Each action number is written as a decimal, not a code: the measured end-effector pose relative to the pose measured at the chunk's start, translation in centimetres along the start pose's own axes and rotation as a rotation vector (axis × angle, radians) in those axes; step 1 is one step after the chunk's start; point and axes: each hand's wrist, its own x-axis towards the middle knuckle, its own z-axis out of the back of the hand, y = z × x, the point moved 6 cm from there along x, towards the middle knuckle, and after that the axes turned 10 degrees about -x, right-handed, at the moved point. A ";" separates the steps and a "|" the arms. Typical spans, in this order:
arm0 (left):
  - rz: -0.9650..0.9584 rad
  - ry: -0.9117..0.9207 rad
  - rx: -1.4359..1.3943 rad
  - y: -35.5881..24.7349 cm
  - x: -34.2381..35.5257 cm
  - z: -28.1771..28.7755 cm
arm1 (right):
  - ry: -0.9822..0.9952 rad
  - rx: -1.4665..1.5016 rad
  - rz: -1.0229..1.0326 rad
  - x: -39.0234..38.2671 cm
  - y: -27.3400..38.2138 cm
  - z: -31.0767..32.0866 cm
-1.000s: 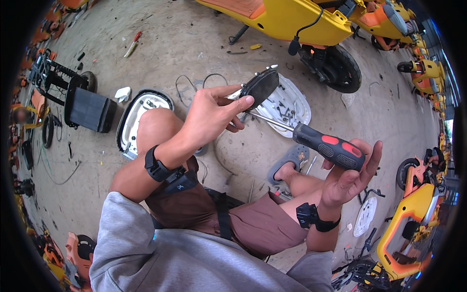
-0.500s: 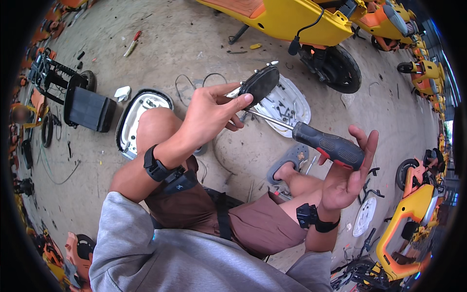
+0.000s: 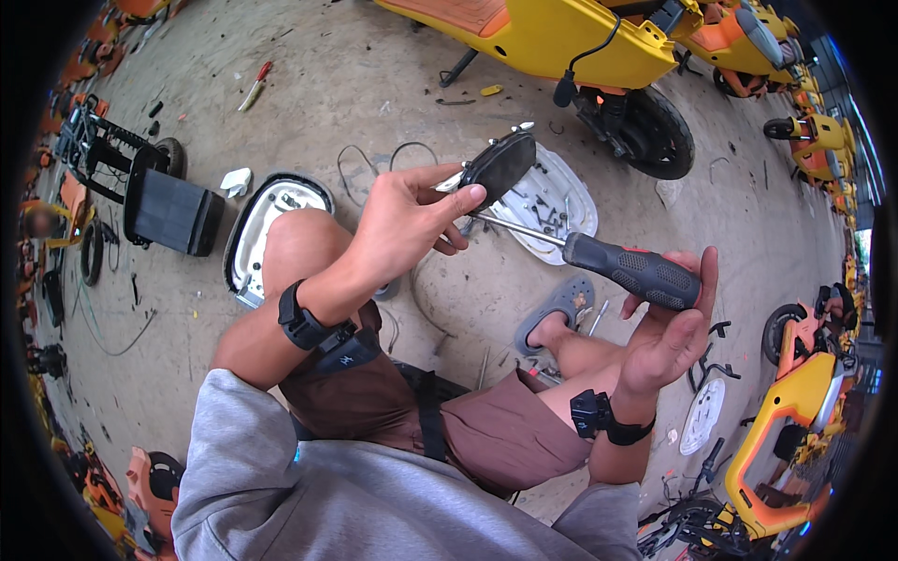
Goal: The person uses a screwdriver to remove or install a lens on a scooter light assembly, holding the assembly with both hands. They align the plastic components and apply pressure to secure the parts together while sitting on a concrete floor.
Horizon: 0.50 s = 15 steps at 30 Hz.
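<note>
My left hand (image 3: 400, 222) is closed on a flat black rounded part (image 3: 503, 165), raised in front of me, with small silver studs along its edge. The thumb presses near its lower end. A screwdriver (image 3: 625, 266) with a thick black and red handle reaches across from the right. Its metal shaft runs to the near end of the black part, where the tip is hidden by my fingers. Against the butt of the handle rests my right hand (image 3: 666, 346), which holds it loosely between palm, thumb and outstretched fingers.
Beyond the part lies a white tray-like cover (image 3: 572, 201) holding several screws. Another white, dark-rimmed shell (image 3: 253, 248) sits by my left knee. A red-handled tool (image 3: 254, 86) lies farther off. A yellow scooter (image 3: 533, 37) stands ahead; a black box (image 3: 173, 210) is at left.
The screwdriver's handle has rolled in my right hand, so its red strip now shows on the upper side. The right hand's fingers have shifted; my left hand and the black part stay nearly still.
</note>
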 end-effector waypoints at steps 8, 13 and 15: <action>0.001 0.002 0.016 0.1 0.1 0.1 | 0.054 -0.178 0.034 -0.3 -0.5 1.1; -0.014 -0.015 0.035 -0.2 0.1 0.2 | 0.032 -0.115 -0.043 -0.1 0.2 0.1; -0.017 -0.011 0.015 -0.1 0.2 0.4 | 0.065 -0.110 -0.009 -0.5 -0.2 0.8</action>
